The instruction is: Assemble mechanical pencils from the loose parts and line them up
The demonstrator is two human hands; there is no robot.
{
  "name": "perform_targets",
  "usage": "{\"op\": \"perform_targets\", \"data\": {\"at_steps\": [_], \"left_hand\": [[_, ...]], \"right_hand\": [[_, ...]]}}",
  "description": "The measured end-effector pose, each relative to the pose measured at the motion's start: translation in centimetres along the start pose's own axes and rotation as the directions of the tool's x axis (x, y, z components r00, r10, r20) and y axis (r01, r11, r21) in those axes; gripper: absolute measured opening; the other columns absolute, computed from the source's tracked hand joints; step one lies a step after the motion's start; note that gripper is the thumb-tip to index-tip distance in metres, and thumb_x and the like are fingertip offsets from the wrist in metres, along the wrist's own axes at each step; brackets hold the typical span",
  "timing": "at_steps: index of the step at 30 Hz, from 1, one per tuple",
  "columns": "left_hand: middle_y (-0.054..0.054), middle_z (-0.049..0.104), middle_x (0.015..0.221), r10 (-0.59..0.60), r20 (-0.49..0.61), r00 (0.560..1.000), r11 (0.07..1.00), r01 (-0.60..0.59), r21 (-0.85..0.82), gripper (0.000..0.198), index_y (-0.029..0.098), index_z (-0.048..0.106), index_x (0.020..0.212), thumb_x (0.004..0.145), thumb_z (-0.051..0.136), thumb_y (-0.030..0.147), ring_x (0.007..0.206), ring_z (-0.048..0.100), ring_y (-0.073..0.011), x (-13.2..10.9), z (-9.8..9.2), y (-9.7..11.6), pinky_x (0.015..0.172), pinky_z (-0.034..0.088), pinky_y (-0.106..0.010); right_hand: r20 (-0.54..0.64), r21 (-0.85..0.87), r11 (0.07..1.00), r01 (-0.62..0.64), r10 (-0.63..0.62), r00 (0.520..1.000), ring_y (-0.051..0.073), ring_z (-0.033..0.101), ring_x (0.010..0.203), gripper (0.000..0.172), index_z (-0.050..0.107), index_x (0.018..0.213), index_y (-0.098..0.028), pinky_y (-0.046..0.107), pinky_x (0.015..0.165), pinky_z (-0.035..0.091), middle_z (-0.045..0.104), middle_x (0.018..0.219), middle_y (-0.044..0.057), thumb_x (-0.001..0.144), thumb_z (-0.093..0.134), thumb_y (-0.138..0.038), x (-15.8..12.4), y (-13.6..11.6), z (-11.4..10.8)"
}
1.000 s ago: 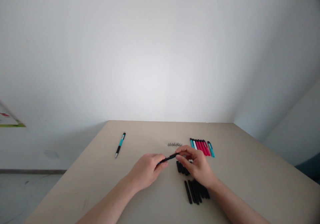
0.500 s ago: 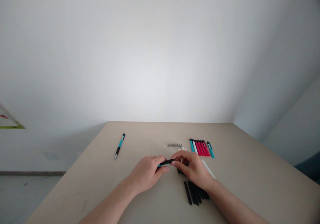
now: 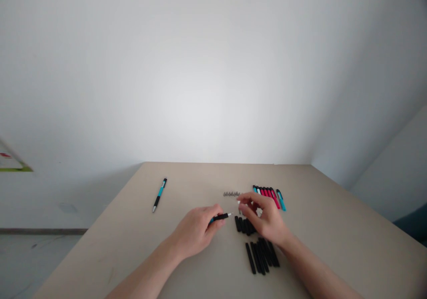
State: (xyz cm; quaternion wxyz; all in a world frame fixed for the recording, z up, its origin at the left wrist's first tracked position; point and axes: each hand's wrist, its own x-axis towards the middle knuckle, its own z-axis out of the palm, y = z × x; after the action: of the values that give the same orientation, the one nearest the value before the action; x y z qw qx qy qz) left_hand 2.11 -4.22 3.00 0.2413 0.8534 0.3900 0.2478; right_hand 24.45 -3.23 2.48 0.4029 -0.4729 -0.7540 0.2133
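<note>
My left hand (image 3: 198,230) is closed around a blue pen barrel with a black grip (image 3: 220,217), its front end pointing right. A thin pale tip (image 3: 231,214) sticks out of that end. Apart from the pen, my right hand (image 3: 265,214) hovers over small parts, thumb and index finger curved with a gap between them. A small white part (image 3: 239,203) and a tiny greyish piece show by those fingertips. Under and beside this hand lie short black tubes (image 3: 240,224), partly covered. A row of small metal springs (image 3: 231,194) lies just beyond the fingers.
Longer black tubes (image 3: 262,256) lie nearer me on the beige table (image 3: 126,254). Red, white and blue pen barrels (image 3: 271,196) line up at the back right, with one blue barrel (image 3: 281,200) apart. A whole blue-and-black pen (image 3: 160,195) rests at the left.
My right hand has let go of the pen's front end and moved right and slightly up to the small parts. The pale tip is now exposed. My left hand stays put.
</note>
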Motion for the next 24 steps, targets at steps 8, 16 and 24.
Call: {"op": "perform_targets", "data": {"at_steps": [8, 16, 24], "left_hand": [[0.003, 0.055, 0.071, -0.027, -0.034, 0.999, 1.000, 0.027, -0.009, 0.017, 0.020, 0.048, 0.082, 0.095, 0.040, 0.028, 0.064, 0.049, -0.0130, -0.1, -0.3, -0.2, 0.061, 0.032, -0.021], [0.004, 0.048, 0.067, -0.064, -0.018, 0.998, 0.997, 0.063, -0.045, 0.025, 0.020, 0.046, 0.075, 0.096, 0.038, 0.031, 0.063, 0.046, -0.0119, 0.0, -0.6, -0.1, 0.060, 0.030, -0.021], [0.002, 0.055, 0.071, -0.043, -0.042, 0.998, 0.998, 0.041, -0.042, 0.021, 0.020, 0.052, 0.090, 0.096, 0.038, 0.034, 0.063, 0.049, -0.0126, -0.1, -0.6, 0.4, 0.061, 0.034, -0.021]], "right_hand": [[-0.222, -0.325, 0.903, -0.282, 0.218, 0.951, 0.018, 0.059, 0.060, 0.025, 0.069, 0.082, -0.020, 0.028, 0.061, 0.043, 0.066, 0.066, 0.002, 0.078, 0.048, -0.034, 1.3, 3.7, -2.6], [-0.106, -0.407, 0.870, -0.279, 0.259, 0.960, 0.021, 0.064, 0.077, 0.025, 0.070, 0.086, -0.022, 0.029, 0.071, 0.044, 0.071, 0.079, 0.003, 0.075, 0.050, -0.032, 1.3, 3.9, -2.1], [-0.054, -0.429, 0.860, -0.277, 0.282, 0.958, 0.022, 0.064, 0.076, 0.025, 0.070, 0.088, -0.021, 0.030, 0.070, 0.043, 0.070, 0.078, 0.003, 0.077, 0.051, -0.033, 1.4, 3.9, -2.0]]}}
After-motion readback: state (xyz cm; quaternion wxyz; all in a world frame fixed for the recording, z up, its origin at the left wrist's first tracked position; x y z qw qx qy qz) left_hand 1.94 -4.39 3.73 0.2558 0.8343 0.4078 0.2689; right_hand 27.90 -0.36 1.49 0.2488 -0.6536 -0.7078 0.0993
